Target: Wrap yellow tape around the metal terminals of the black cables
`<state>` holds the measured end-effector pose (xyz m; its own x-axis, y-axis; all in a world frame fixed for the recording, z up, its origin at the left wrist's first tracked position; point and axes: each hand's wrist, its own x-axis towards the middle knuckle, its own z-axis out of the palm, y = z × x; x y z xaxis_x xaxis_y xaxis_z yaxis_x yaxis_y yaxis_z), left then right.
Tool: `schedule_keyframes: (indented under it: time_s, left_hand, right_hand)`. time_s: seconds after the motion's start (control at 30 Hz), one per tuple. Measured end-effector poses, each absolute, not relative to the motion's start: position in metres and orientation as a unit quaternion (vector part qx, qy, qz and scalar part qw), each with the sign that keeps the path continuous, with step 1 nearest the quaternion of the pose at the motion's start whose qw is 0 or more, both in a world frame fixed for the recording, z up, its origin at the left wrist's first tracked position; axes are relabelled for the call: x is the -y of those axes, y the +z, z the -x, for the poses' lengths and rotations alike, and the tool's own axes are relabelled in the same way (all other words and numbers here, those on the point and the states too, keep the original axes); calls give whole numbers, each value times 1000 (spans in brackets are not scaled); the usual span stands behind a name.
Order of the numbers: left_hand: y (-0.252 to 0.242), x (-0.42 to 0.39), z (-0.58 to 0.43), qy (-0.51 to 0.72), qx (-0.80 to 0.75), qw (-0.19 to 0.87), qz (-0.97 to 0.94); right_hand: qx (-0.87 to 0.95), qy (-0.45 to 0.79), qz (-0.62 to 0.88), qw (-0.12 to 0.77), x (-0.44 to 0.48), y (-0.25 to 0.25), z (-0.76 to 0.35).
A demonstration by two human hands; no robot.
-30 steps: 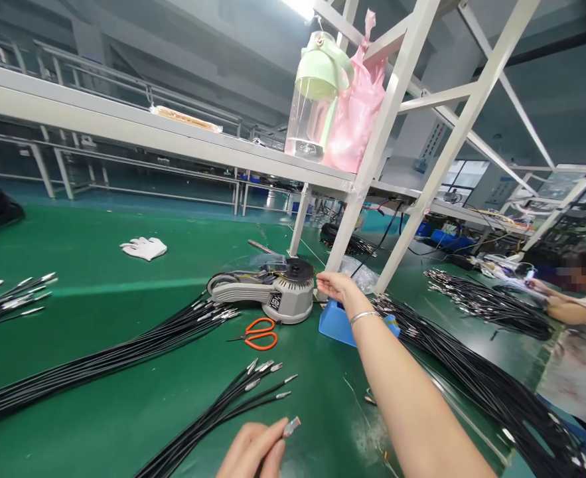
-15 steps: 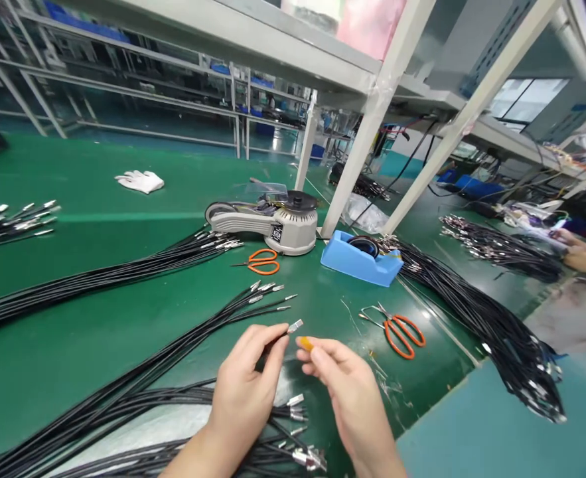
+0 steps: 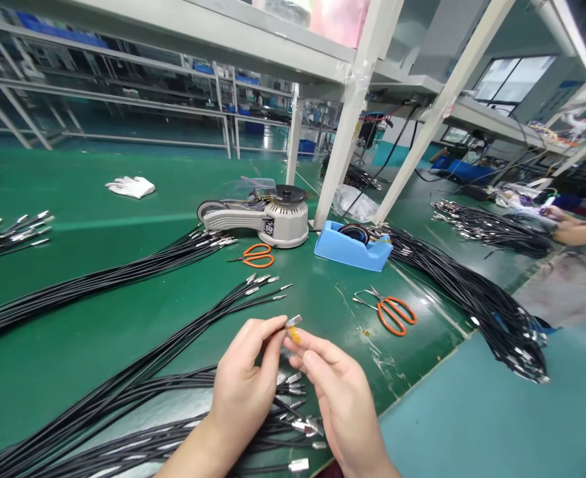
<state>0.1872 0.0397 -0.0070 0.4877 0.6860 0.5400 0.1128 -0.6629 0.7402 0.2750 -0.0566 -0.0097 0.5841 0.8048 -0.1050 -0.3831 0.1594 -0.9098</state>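
My left hand (image 3: 247,372) pinches a black cable just behind its silver metal connector (image 3: 294,320), which sticks out past the fingertips. A small piece of amber tape (image 3: 294,334) lies against the underside of that connector. My right hand (image 3: 340,392) has its fingertips closed at the tape's edge, close beside the left fingers. Below and behind both hands run black cables (image 3: 173,382) with silver ends. Another bundle of black cables (image 3: 213,315) lies left of the hands, its tips pointing right.
Orange-handled scissors (image 3: 395,313) lie to the right, another pair (image 3: 257,255) farther back. A blue tape holder (image 3: 355,252) stands near a grey round tape dispenser (image 3: 285,222). Cable bundles (image 3: 452,285) hang over the right table edge. A white glove (image 3: 131,187) lies back left; a co-worker's arm (image 3: 579,231) shows far right.
My right hand has moved left and brought the amber tape from a short gap away up against the connector. The left hand keeps its pinch. The camera view has shifted slightly.
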Motion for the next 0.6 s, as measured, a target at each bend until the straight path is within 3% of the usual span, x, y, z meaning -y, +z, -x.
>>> schedule_keyframes:
  time_s: [0.6]
  left_hand:
    - [-7,-40,-183,468,-183,306,-809]
  right_hand:
    - [170,400,496,752,55,-2,-266]
